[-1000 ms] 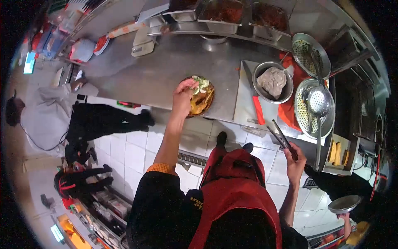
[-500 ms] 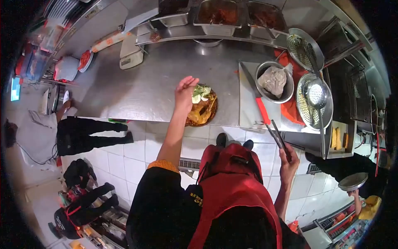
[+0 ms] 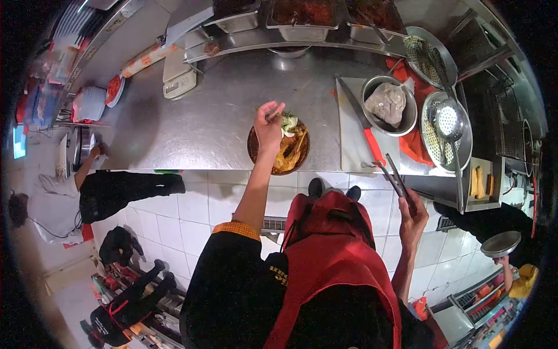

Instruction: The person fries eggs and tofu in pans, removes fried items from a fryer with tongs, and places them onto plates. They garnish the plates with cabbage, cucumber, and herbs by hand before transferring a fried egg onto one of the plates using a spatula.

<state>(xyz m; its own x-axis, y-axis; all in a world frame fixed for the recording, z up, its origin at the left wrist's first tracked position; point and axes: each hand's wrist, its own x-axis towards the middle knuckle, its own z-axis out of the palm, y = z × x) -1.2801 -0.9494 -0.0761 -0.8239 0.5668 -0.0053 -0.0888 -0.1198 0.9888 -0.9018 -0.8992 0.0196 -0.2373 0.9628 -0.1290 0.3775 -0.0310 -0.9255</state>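
Head view: I log one plate (image 3: 290,171) of food, centre of frame, on the steel counter (image 3: 197,122).
Left hand (image 3: 268,127): over the plate, fingers bunched narrow beside the greens (image 3: 289,122); whether it holds anything, I cannot tell.
Right hand (image 3: 414,214): lower right, closed round tongs (image 3: 394,176).

Single head-worn fisheye view, looking steeply down from above, steel counter (image 3: 221,116) toward 12 o'clock, wearer's red apron (image 3: 337,273) close at 6 o'clock
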